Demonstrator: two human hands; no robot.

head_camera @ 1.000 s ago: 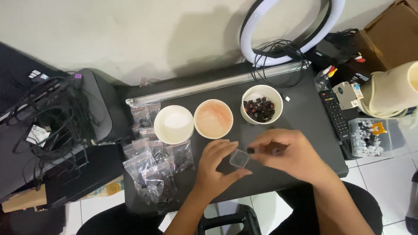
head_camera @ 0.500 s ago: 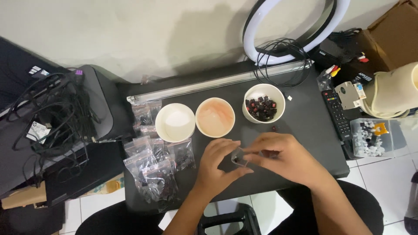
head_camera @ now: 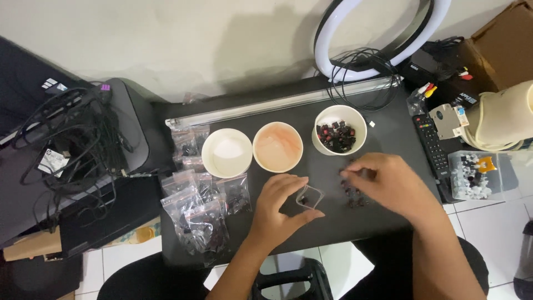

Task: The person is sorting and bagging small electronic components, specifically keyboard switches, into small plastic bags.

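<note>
Loosely, the left hand [head_camera: 277,205] pinches a small clear bag [head_camera: 310,198]; the right hand's [head_camera: 388,186] grip nips dark pieces [head_camera: 353,195].

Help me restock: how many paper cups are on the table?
3, in a row: a white-filled cup at left, a pinkish one in the middle, and one with dark pieces at right. None seems hidden.
</note>
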